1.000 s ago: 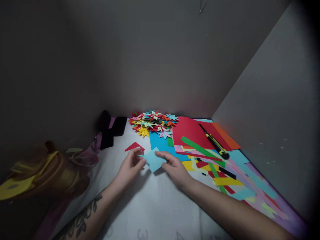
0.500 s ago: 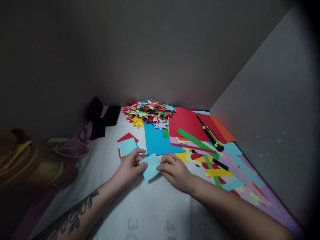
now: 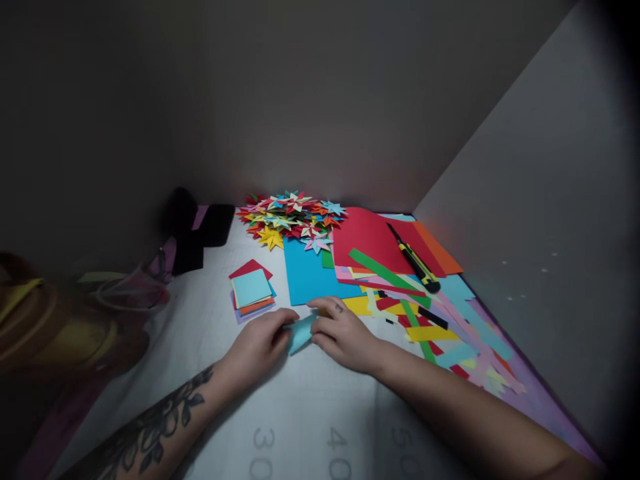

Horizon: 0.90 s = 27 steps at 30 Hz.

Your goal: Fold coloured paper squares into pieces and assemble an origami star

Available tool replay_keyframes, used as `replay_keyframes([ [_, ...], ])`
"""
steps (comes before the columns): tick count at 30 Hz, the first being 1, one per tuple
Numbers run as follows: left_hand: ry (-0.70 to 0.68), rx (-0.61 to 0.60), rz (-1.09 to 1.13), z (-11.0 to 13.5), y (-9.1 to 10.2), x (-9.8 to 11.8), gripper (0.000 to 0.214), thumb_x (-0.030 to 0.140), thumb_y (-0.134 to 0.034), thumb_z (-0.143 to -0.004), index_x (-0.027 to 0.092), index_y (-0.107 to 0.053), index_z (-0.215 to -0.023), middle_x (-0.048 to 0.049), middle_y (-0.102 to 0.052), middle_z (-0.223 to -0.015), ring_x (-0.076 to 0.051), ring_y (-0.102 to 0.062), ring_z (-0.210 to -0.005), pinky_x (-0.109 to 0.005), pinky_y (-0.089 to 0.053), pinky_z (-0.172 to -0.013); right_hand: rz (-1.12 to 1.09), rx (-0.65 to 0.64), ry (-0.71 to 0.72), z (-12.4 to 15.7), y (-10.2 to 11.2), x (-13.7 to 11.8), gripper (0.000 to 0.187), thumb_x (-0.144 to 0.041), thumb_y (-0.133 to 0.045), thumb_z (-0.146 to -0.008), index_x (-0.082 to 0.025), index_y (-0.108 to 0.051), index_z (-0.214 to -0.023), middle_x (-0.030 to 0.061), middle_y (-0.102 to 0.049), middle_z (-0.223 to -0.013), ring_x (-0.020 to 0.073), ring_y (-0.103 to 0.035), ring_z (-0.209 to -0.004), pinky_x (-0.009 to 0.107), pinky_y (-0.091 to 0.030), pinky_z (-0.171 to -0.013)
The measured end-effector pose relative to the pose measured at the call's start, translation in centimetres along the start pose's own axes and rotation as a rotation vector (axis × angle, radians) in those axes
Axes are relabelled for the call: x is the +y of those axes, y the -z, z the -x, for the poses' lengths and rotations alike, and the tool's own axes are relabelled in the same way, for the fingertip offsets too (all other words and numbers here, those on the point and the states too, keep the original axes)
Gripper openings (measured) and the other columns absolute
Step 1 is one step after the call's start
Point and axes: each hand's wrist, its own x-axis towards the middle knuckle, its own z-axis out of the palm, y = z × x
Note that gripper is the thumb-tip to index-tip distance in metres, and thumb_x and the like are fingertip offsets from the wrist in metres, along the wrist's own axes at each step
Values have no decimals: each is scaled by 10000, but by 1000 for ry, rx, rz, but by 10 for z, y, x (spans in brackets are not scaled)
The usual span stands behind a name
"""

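Observation:
Between my two hands is a light blue sheet of paper, bent over on itself just above the white surface. My left hand pinches its left side, thumb and fingers closed on it. Gripping the right side is my right hand, its fingertips curled onto the paper. Part of the sheet is hidden by the fingers. Just beyond my left hand lies a stack of small paper squares, light blue on top, with red, orange and purple edges showing below.
Folded paper stars are heaped at the back. A blue sheet and red sheets lie beside them, with a yellow-black utility knife on top. Cut paper strips litter the right side. A brown object stands at the left edge.
The light blue paper, nearly flat before, is now bent over between my hands. My left fingers have closed in on it. The whole view has shifted slightly.

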Motion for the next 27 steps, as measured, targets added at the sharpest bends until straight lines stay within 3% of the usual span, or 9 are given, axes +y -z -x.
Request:
replay_keyframes([
  [3,-61,-2,-36,2,0,1,224,148,-455,-809,217,-616,-949,-32,-670,-908,-168,-609,-822,-262,-440,-736,-76,63,-24,-1,-1,-1,75,-154,-564,-803,-199,-614,-769,102,-554,-1151,232,-499,-1075,408,-444,-870],
  [7,-52,54,-1,3,2,2,217,178,-422,-854,196,-574,-1007,-45,-657,-914,-164,-605,-814,-269,-448,-738,-230,111,-80,-3,-1,-1,103,-161,-548,-818,-208,-590,-737,29,-627,-759,167,-579,-768,338,-465,-738],
  [9,-49,90,36,3,4,3,233,205,-409,-873,191,-548,-1060,-64,-645,-998,-173,-600,-886,-290,-450,-785,-258,139,-139,-3,-1,-1,127,-160,-545,-818,-208,-585,-708,13,-610,-688,159,-571,-711,320,-456,-700],
  [13,-106,89,84,2,5,6,188,285,-558,-812,192,-581,-975,-89,-608,-1118,-211,-554,-1036,-331,-433,-866,-298,175,-245,-4,0,-5,156,-133,-556,-797,-198,-579,-657,3,-595,-653,150,-556,-681,293,-436,-667],
  [16,-86,62,99,0,2,6,165,311,-636,-752,183,-621,-855,-74,-640,-973,-191,-585,-886,-296,-453,-752,-338,184,-312,-4,1,-9,148,-121,-571,-772,-191,-579,-642,2,-599,-661,142,-549,-673,270,-425,-641],
  [20,33,72,197,-3,-2,6,159,308,-592,-782,168,-641,-725,-28,-632,-708,-138,-558,-659,-239,-421,-603,-415,181,-387,-4,0,-12,100,-146,-589,-755,-188,-594,-664,2,-604,-687,133,-551,-675,246,-419,-620],
  [22,98,101,265,-3,-3,7,168,306,-592,-778,162,-640,-707,-19,-626,-666,-130,-548,-628,-229,-414,-580,-500,196,-457,-3,-2,-11,17,-181,-612,-739,-190,-607,-726,5,-612,-726,134,-555,-687,242,-428,-620],
  [27,177,150,342,-2,-3,7,180,303,-591,-771,154,-630,-677,-2,-599,-596,-116,-527,-567,-215,-401,-534,-769,223,-567,-4,-6,-8,99,-243,-639,-714,-184,-563,-688,-13,-566,-688,120,-522,-644,236,-425,-601],
])
